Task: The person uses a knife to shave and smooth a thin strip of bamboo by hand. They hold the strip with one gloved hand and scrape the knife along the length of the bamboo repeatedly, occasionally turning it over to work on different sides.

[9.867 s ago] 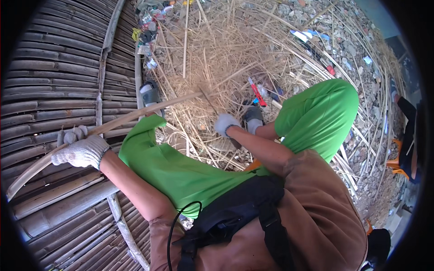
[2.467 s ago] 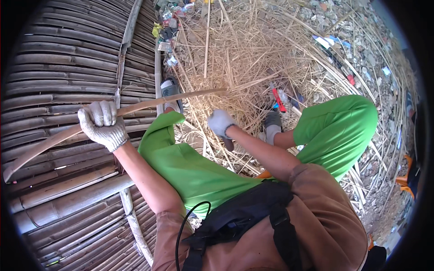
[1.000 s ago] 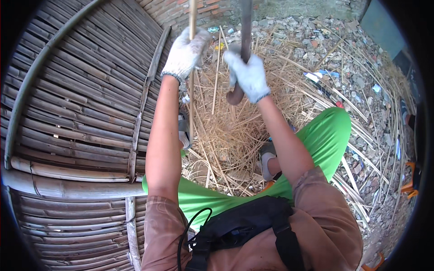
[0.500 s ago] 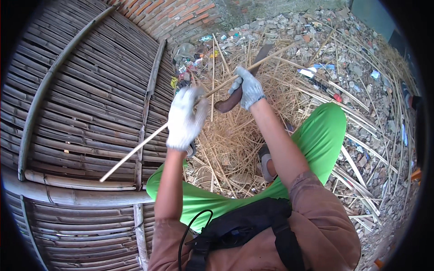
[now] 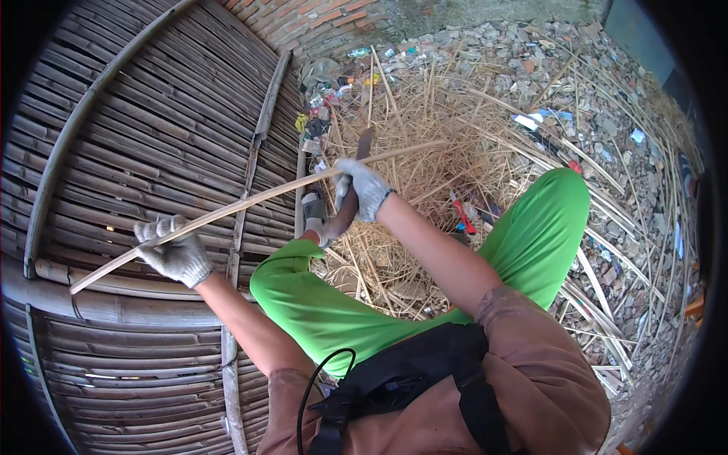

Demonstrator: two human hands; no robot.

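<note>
A long pale bamboo strip (image 5: 250,200) slants across in front of me, its near end at the lower left. My left hand (image 5: 176,250), in a whitish knit glove, is closed around it close to that end. My right hand (image 5: 366,191), gloved too, grips a machete (image 5: 345,215) by its curved dark wooden handle. The strip passes by the right fingers where it crosses the machete. Above that hand the dark blade (image 5: 365,142) points away from me and looks foreshortened. Whether the blade's edge touches the strip is hidden by the fingers.
Bamboo slat panels (image 5: 152,144) stand along my left. Straw-like shavings (image 5: 425,189) cover the ground between my legs in green trousers (image 5: 535,220). Stony rubble (image 5: 622,250) with loose bamboo strips (image 5: 599,284) lies at right. A brick wall (image 5: 318,26) is at the back.
My left hand has moved left and down along the strip toward its near end. My right hand and the machete have come left and nearer, and the blade has turned more upright.
</note>
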